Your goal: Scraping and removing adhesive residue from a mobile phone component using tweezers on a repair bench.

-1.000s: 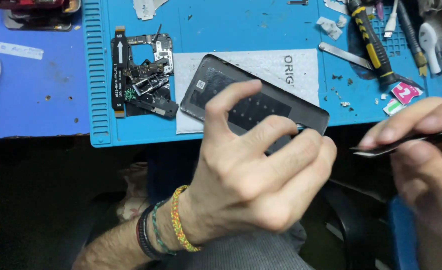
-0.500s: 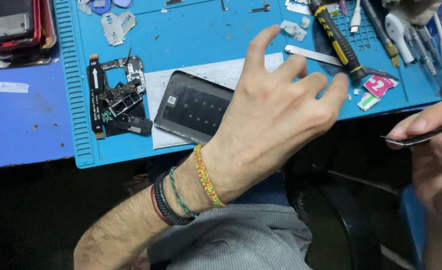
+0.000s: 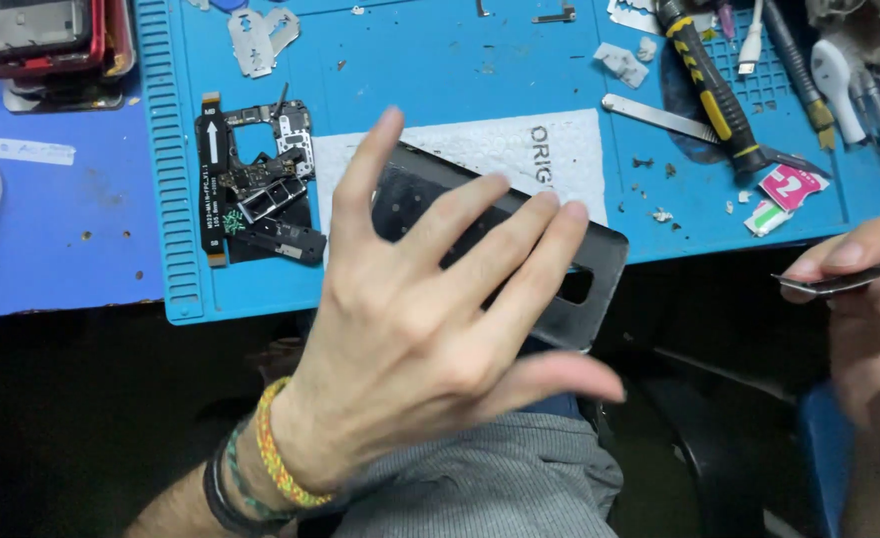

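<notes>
My left hand (image 3: 410, 339) hovers with its fingers spread wide over a black phone back cover (image 3: 599, 279). The cover lies tilted across the front edge of the blue work mat (image 3: 460, 70), partly on a white sheet (image 3: 500, 149). I cannot see the hand gripping it. Woven bracelets circle that wrist. At the right edge, my right hand (image 3: 874, 289) pinches thin metal tweezers (image 3: 819, 284), whose tip points left, off the mat's edge.
A phone circuit board with a flex cable (image 3: 256, 179) lies left of the cover. A yellow-and-black screwdriver (image 3: 709, 85), a flat metal pry tool (image 3: 659, 118), a pink sticker (image 3: 789, 186) and small scraps sit at the back right. A red phone frame (image 3: 41, 35) rests top left.
My left hand let go of the black cover, reached right over the mat, then came back over the cover with fingers spread. My right hand keeps holding the tweezers.
</notes>
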